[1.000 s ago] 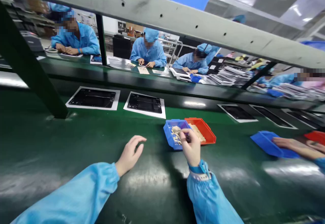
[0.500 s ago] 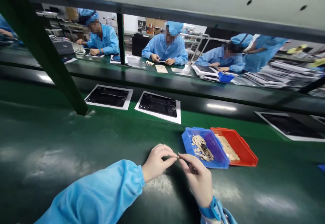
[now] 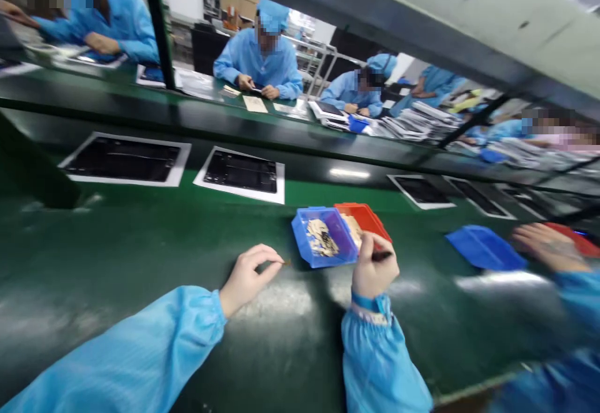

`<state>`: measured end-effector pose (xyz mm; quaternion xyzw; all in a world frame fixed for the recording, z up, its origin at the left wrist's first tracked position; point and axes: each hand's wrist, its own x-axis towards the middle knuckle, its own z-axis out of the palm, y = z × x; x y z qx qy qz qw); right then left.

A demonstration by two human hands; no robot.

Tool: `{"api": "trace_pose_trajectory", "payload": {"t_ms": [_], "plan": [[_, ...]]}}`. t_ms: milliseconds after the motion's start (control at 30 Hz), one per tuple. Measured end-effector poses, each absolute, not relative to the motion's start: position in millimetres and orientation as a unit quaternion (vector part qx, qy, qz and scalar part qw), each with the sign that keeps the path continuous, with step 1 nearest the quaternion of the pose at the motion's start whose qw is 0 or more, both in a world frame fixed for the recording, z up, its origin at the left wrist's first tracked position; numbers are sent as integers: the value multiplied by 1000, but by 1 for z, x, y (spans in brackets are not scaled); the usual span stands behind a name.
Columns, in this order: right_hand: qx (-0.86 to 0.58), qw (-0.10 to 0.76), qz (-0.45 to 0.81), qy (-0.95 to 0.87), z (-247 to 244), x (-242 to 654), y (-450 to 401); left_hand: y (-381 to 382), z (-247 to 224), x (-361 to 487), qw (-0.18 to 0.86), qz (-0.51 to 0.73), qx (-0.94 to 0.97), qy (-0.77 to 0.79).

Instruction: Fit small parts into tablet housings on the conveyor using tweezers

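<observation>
My left hand (image 3: 250,277) pinches a small yellow-brown strip (image 3: 287,262) between thumb and fingertip, just above the bench. My right hand (image 3: 375,266) is closed at the near edge of the red bin (image 3: 370,220). A dark, slim tool (image 3: 382,255) sticks out of its curled fingers; its exact kind is blurred. Pale flat pieces (image 3: 351,228) lie in the red bin, partly hidden by that hand. Between the two hands stands the blue bin (image 3: 304,253), with beige and dark small pieces (image 3: 323,238) in it.
Black panels on white sheets (image 3: 241,172) lie along the far side of the green bench (image 3: 140,244). At right, a co-worker's hand (image 3: 550,245) is beside another blue bin (image 3: 487,247). A green post (image 3: 37,163) rises at left. Co-workers sit opposite.
My hands have parted. The right one has moved away to the red bin, while the left keeps the small strip. The view has turned right, bringing a co-worker's arm into sight.
</observation>
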<state>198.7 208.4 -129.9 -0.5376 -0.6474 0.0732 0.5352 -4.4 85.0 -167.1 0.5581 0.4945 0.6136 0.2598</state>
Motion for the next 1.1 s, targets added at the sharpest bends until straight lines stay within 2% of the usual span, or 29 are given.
{"api": "trace_pose_trajectory", "payload": {"t_ms": [200, 333, 400, 567, 667, 900, 1100], "plan": [[-617, 441, 41, -650, -127, 250, 258, 79, -172, -5, 325, 545, 568, 524], [-572, 444, 63, -687, -127, 233, 232, 79, -171, -3, 339, 561, 543, 525], [-525, 441, 100, -721, -127, 212, 206, 80, -172, -2, 344, 578, 532, 514], [-363, 334, 308, -814, -134, 159, 144, 79, -173, -3, 353, 566, 538, 516], [-334, 325, 389, -794, -137, 146, 131, 79, -172, -4, 332, 555, 555, 523], [-364, 348, 382, -775, -141, 146, 131, 80, -167, -8, 186, 542, 634, 519], [-372, 359, 344, -784, -145, 145, 130, 80, -169, -9, 108, 525, 632, 560]]}}
